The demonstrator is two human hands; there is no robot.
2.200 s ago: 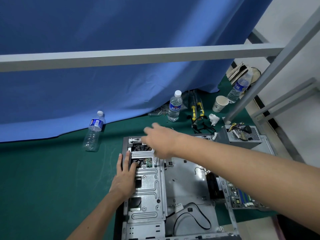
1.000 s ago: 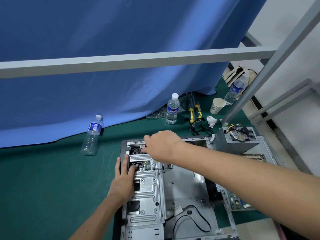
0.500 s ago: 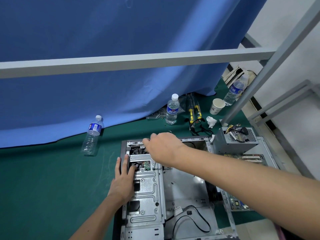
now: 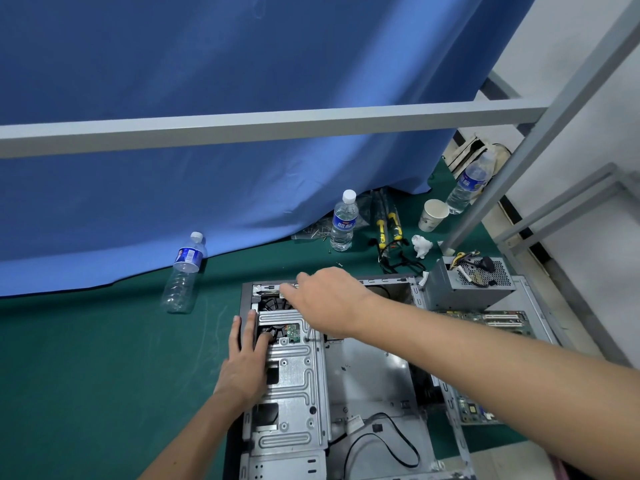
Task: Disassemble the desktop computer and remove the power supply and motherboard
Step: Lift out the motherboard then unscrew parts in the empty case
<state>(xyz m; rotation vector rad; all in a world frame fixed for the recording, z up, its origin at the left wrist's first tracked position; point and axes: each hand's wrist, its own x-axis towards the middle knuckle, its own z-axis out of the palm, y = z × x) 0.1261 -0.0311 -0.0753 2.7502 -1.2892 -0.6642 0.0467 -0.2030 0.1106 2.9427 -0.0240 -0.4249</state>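
An open grey computer case [image 4: 374, 375] lies on the green table. My left hand [image 4: 246, 365] rests flat on its left edge, fingers straight, thumb on the silver drive cage [image 4: 294, 375]. My right hand [image 4: 329, 299] reaches across to the case's far-left corner above a black fan [image 4: 273, 303], fingertips on the metal strip at the rim. Its grip is hidden under the knuckles. The grey power supply [image 4: 464, 289] stands outside the case at the far right, cables on top. A green motherboard [image 4: 485, 318] lies beside it, partly behind my forearm.
Three water bottles [image 4: 183, 271] [image 4: 344, 221] [image 4: 469, 187], a paper cup [image 4: 433, 214], yellow-handled tools [image 4: 388, 226], a crumpled tissue [image 4: 421, 245] and loose screws [image 4: 313, 233] sit behind the case. A grey metal bar [image 4: 277, 128] crosses overhead before a blue curtain.
My right hand has come down to the case's far rim and edged left along it. My left hand has stayed on the case's left edge.
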